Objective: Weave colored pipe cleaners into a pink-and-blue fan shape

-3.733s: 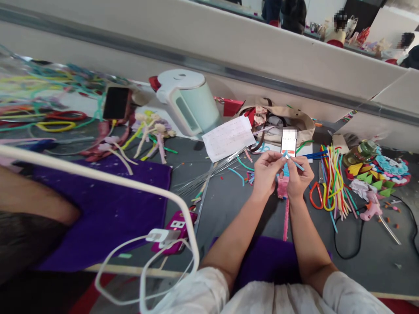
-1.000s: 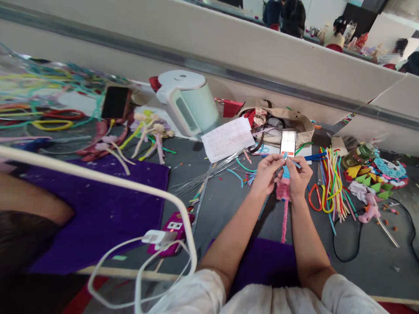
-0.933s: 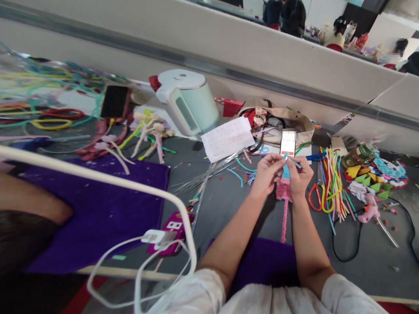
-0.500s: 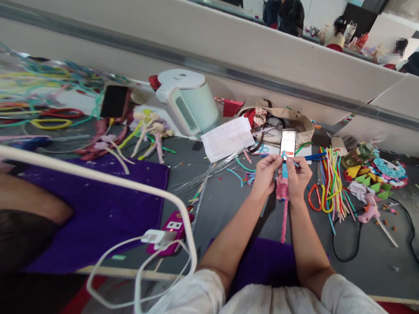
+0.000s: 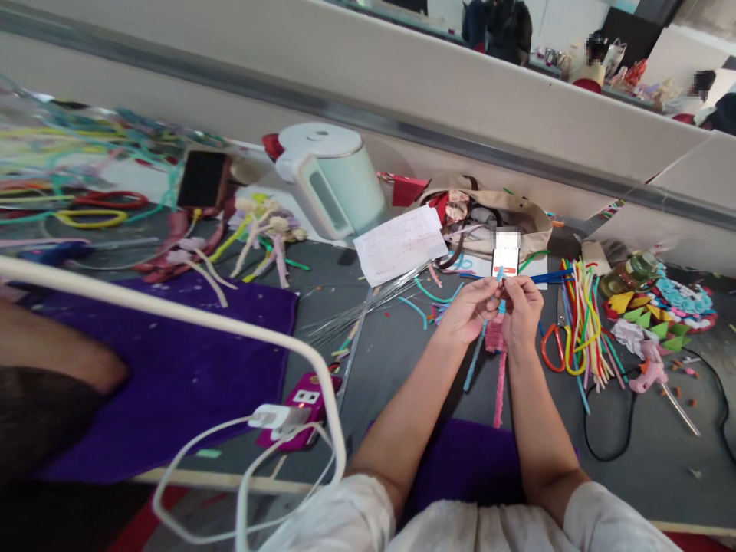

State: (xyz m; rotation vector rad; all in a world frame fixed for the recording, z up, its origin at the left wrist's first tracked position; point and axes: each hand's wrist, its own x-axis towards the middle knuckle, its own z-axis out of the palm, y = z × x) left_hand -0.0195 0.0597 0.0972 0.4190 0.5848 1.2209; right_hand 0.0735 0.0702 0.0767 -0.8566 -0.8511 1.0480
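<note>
In front of a phone point(image 5: 506, 257) with a lit screen, my left hand point(image 5: 468, 308) and my right hand point(image 5: 522, 308) are close together, fingertips pinched. Between them is a blue pipe cleaner point(image 5: 474, 359); its tip pokes up above the fingers and a long end hangs below my left palm. Fingers hide the middle of it. Under my hands lies a pink piece point(image 5: 494, 337) of pipe-cleaner work, with blue at its top and a pink fuzzy stem point(image 5: 500, 395) pointing towards me.
Scissors point(image 5: 553, 346) and loose pipe cleaners point(image 5: 592, 322) lie at right, near a glass jar point(image 5: 635, 270) and pink glue gun point(image 5: 651, 368). Behind are a kettle point(image 5: 348, 180), written paper point(image 5: 399, 244) and cloth bag point(image 5: 526, 222). A white tube point(image 5: 230, 310) crosses the left; another person's arm point(image 5: 63, 349) rests there.
My right hand has shifted slightly left, closing up to my left. The blue end once sticking out at right no longer shows; a long blue end now hangs below my left hand.
</note>
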